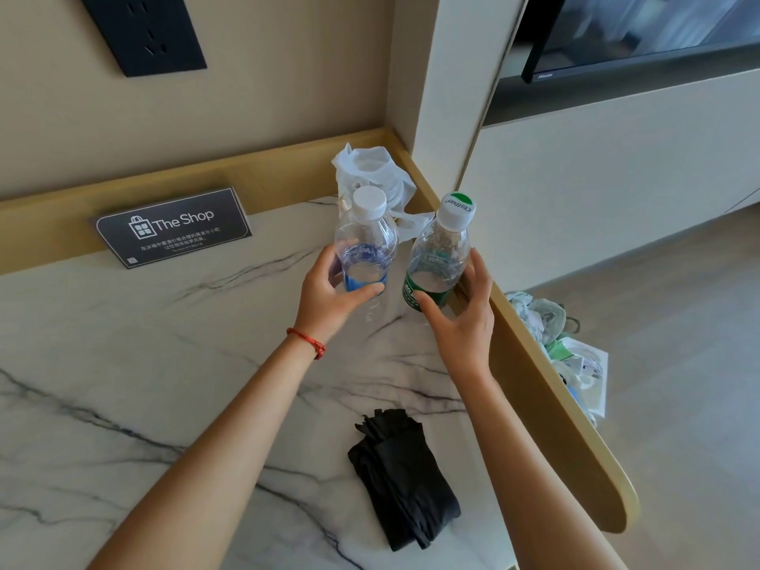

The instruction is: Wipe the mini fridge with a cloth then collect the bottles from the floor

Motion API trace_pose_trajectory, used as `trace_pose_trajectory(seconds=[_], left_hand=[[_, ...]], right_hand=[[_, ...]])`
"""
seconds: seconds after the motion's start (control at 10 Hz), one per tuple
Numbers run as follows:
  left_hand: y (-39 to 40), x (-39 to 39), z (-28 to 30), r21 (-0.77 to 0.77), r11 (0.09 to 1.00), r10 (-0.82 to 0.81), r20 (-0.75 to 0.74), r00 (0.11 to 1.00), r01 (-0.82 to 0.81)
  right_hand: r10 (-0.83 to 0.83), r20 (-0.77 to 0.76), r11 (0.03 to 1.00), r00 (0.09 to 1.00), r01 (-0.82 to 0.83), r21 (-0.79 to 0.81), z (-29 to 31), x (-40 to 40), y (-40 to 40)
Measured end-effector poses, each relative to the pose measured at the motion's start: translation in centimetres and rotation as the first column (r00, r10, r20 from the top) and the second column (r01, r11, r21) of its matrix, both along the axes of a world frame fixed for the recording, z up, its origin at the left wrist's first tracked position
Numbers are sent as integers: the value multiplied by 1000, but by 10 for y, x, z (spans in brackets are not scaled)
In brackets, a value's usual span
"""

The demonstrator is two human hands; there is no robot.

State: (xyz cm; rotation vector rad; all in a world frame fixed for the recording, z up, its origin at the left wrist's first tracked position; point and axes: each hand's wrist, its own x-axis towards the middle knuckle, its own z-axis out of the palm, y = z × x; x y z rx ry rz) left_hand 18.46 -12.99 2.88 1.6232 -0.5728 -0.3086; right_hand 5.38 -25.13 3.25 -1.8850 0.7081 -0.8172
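Observation:
My left hand (329,292) grips a clear plastic bottle with a blue label and white cap (366,244). My right hand (462,318) grips a second clear bottle with a green label and a green-and-white cap (442,248). Both bottles stand upright, side by side, at or just above the marble countertop (144,364) near its right corner. A folded black cloth (405,479) lies on the counter close to me, between my forearms. The mini fridge is out of view.
A crumpled white plastic bag (372,170) sits in the counter's back corner behind the bottles. A black "The Shop" sign (172,226) leans on the gold back ledge. Beyond the counter's gold right rim (555,388), crumpled rubbish (563,343) lies on the floor.

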Motion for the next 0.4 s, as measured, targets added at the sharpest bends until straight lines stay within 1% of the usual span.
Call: trace_pose_trajectory(seconds=[0.2, 0.3, 0.4], left_hand=[[7, -7, -5, 25, 1000, 13, -25, 1000, -12], [10, -14, -7, 62, 996, 59, -29, 998, -57], [14, -23, -5, 78, 990, 121, -62, 991, -116]], right_hand=[[-28, -17, 999, 999, 28, 36, 0, -6, 3], [-24, -10, 999, 1000, 24, 46, -2, -11, 4], [-23, -45, 995, 999, 27, 96, 3, -18, 9]])
